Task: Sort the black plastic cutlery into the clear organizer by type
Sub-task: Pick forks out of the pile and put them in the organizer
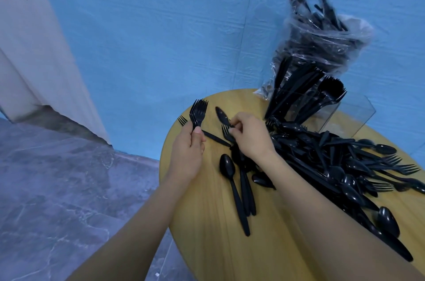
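Note:
My left hand [187, 154] grips a bunch of black forks [198, 110] by their handles, tines pointing away. My right hand [249, 136] pinches a black spoon [222, 116] at its neck, just above a single fork [226, 131] lying on the round wooden table [207, 223]. Two spoons [232, 184] and other pieces lie below my right wrist. A large heap of mixed black cutlery [340, 165] spreads along the table's right side. The clear organizer [340, 115] stands at the back, with knives and forks [322, 94] upright in it.
A clear plastic bag [322, 37] stuffed with more black cutlery leans against the blue wall behind the organizer. One fork [182, 120] lies near the table's left edge. Grey marble floor lies to the left of the table.

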A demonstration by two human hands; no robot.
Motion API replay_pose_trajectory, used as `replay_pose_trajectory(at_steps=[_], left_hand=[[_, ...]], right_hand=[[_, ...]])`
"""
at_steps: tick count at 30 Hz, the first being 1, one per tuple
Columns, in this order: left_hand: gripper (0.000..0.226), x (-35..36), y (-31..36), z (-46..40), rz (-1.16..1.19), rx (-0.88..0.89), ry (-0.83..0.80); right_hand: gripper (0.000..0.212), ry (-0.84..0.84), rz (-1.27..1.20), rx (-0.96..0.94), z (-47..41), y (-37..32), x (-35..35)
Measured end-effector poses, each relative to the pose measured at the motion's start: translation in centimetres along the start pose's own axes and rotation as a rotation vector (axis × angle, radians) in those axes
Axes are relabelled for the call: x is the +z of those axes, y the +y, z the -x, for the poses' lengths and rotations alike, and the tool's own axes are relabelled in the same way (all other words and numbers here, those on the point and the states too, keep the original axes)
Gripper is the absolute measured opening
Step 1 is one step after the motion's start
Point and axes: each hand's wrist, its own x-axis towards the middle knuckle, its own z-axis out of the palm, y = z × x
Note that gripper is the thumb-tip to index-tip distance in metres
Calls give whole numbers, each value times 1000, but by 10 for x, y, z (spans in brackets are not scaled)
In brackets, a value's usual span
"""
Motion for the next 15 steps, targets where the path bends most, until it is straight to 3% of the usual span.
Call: replay_pose_trajectory(at_steps=[5, 10, 15], left_hand=[[25, 1, -1, 0, -27, 5, 2], [28, 1, 3, 2, -36, 6, 6], [27, 1, 3, 2, -51, 9, 6]], right_hand=[[15, 209, -39, 138, -1, 16, -19], [35, 141, 92, 233, -1, 22, -20], [39, 46, 140, -36, -7, 5, -11]])
